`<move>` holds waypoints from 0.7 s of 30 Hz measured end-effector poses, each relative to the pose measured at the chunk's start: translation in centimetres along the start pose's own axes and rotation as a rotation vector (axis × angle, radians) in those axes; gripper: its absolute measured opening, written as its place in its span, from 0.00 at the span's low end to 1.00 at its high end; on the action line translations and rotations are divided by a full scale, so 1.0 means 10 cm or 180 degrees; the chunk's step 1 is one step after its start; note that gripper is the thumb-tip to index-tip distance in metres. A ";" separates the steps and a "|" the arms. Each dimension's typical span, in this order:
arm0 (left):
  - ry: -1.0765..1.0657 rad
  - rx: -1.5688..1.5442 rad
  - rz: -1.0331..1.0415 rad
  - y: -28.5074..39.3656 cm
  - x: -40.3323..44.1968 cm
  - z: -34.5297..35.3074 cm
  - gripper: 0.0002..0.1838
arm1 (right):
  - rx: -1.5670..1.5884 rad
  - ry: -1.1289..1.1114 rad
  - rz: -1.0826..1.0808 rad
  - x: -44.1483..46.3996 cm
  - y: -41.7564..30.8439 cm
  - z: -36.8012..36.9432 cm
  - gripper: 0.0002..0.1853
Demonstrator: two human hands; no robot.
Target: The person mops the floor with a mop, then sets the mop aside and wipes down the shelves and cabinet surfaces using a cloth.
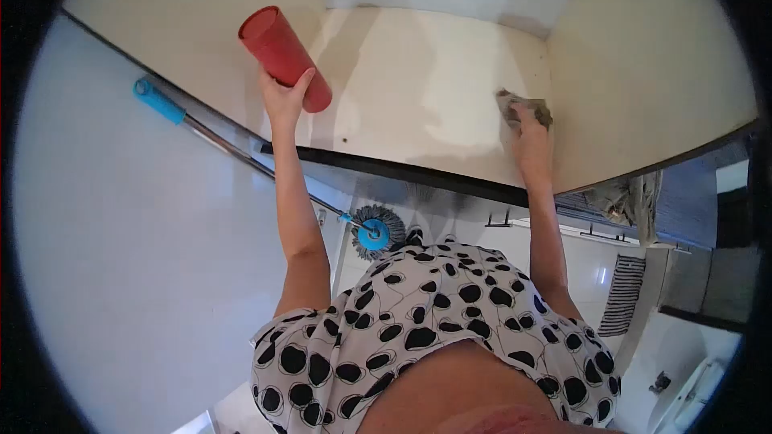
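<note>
My left hand (287, 96) is wrapped round a red cylindrical container (281, 56), holding it tilted above the left part of a cream cupboard shelf (410, 80). The container's round end faces up and to the left; I cannot tell whether it is a lid or an opening. On the right side of the shelf, my right hand (531, 140) presses a crumpled grey-brown cloth (527, 109) against the surface, close to the right side wall. Part of the cloth is hidden under the fingers.
A mop with a blue handle end (159, 101) leans along the white wall at left, its grey-and-blue head (373, 234) on the floor. The shelf has a dark front edge (402, 172). Cloth (643, 201) hangs over the counter at right, and a striped mat (623, 296) lies below.
</note>
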State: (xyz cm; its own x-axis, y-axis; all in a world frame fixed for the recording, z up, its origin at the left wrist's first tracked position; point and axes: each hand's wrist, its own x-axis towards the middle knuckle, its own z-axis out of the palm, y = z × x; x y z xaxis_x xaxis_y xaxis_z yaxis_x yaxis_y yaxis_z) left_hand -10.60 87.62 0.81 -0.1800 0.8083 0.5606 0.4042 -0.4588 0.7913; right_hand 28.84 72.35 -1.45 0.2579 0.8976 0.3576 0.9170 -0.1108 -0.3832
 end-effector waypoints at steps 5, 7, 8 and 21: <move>0.0154 -0.0015 -0.0083 0.09 -0.23 -0.06 0.39 | 0.0071 -0.0681 -0.0818 -0.15 -0.79 0.37 0.22; 0.0238 -0.0484 -0.0062 0.14 -0.40 -0.12 0.39 | 0.0591 -0.0286 -0.1678 -0.15 -1.00 0.68 0.22; 0.0198 -0.0489 -0.0305 0.20 -0.51 -0.18 0.39 | 0.0613 -0.0265 -0.1872 -0.12 -1.19 0.71 0.22; 0.0235 -0.0181 -0.0384 0.31 -0.99 -0.43 0.32 | 0.0050 -0.0326 -0.1867 1.93 -2.09 2.21 0.14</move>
State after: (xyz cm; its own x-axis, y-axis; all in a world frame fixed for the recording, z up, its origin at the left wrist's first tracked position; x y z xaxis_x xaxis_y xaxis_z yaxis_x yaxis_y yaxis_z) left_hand -11.41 76.58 -1.27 -0.2907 0.8303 0.4754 0.3247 -0.3818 0.8653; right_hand 7.91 101.39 -5.32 -0.3217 0.8438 0.4296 0.8927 0.4216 -0.1595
